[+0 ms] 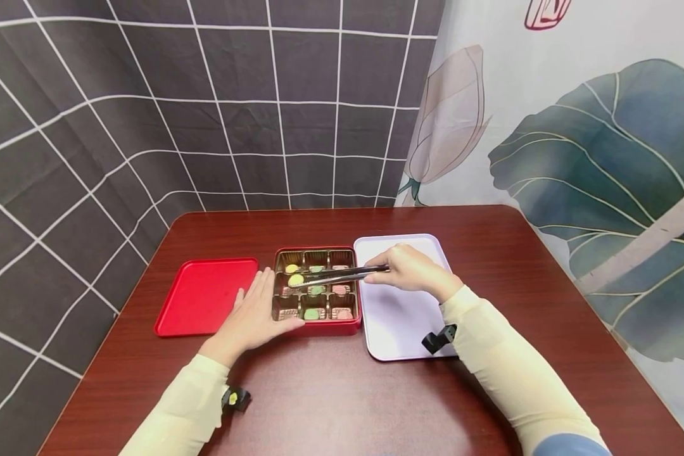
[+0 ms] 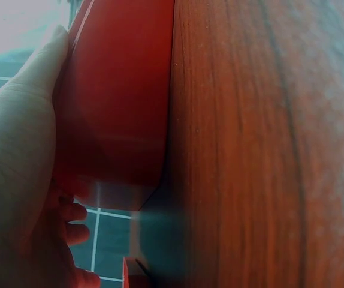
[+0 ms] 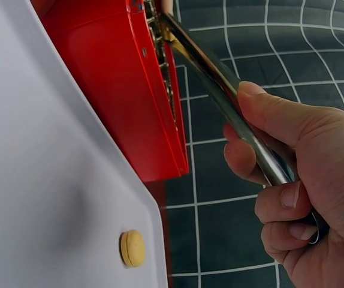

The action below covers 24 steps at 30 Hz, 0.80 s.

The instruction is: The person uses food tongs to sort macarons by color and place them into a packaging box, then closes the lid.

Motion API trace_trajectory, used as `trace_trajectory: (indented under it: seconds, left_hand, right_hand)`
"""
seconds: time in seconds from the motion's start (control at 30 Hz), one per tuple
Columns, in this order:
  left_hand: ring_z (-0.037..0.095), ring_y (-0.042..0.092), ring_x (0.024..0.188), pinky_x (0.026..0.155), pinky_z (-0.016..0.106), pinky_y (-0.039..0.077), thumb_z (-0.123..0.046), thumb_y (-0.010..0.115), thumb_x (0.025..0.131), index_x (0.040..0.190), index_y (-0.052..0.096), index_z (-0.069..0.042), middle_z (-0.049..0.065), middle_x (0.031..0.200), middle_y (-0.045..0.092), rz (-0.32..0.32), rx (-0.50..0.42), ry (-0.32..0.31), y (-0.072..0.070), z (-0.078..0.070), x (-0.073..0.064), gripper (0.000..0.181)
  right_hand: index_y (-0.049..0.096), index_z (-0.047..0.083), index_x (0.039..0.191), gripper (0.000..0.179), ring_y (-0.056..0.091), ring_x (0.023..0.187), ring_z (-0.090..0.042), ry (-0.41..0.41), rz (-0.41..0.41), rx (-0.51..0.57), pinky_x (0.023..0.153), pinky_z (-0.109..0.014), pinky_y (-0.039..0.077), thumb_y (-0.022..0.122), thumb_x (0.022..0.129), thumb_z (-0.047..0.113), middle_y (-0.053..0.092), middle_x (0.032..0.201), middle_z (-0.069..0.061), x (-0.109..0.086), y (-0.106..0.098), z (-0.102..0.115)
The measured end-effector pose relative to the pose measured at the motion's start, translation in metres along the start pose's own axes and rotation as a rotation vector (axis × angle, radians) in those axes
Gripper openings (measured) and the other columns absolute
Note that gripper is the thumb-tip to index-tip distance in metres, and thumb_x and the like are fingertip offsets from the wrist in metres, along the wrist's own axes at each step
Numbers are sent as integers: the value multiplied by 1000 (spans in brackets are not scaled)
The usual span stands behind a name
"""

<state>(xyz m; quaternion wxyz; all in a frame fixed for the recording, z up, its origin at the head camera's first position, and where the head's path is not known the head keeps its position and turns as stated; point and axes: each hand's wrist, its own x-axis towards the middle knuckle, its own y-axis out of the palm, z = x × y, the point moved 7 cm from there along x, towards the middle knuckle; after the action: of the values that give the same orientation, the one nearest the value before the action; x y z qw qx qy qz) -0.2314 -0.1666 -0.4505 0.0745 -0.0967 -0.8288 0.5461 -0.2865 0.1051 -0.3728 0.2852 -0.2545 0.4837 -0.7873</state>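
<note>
In the head view, my right hand (image 1: 407, 269) grips a pair of metal tongs (image 1: 342, 275) that reach leftward over the red box (image 1: 332, 328). At their tips is a yellow macaron (image 1: 296, 280), over the middle-left compartment. The box has a gold divided insert with green macarons (image 1: 311, 314), pink macarons (image 1: 342, 314) and another yellow macaron (image 1: 291, 268) in its compartments. My left hand (image 1: 256, 316) rests against the box's left side, fingers straight, thumb along the front rim. In the left wrist view, that hand (image 2: 16, 144) lies beside the box's red wall (image 2: 115, 102).
A white tray (image 1: 396, 339) lies right of the box, under my right hand; the right wrist view shows a yellow macaron (image 3: 133, 248) on it. The red lid (image 1: 208, 294) lies left of the box. A grid-patterned cloth (image 1: 308, 126) hangs behind the wooden table (image 1: 319, 392).
</note>
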Motion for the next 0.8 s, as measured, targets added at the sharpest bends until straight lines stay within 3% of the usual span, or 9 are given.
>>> trace_trajectory:
  seconds: [0.37,0.63,0.8]
  left_hand:
    - [30,7,147,110,65,11,-77,59,73,153,13,-2,15,160,12,-8,2,4,0,-1,0,119]
    - [30,7,147,110,65,11,-75,61,73,154,13,-3,13,160,11,2,-7,3,0,-5,1,118]
    - [30,6,147,111,64,11,-76,60,73,154,13,-3,13,160,11,1,0,-2,-2,-3,-1,118]
  right_hand:
    - [76,24,102,21,51,64,-5,-3,50,-16,59,-26,44,70,88,38,62,72,16,12,6,9]
    - [76,22,101,22,55,71,-6,14,72,-54,66,-26,46,69,88,38,67,82,16,16,5,12]
    - [76,23,95,18,53,68,-7,-7,94,-77,63,-26,45,69,88,38,62,73,15,23,3,21]
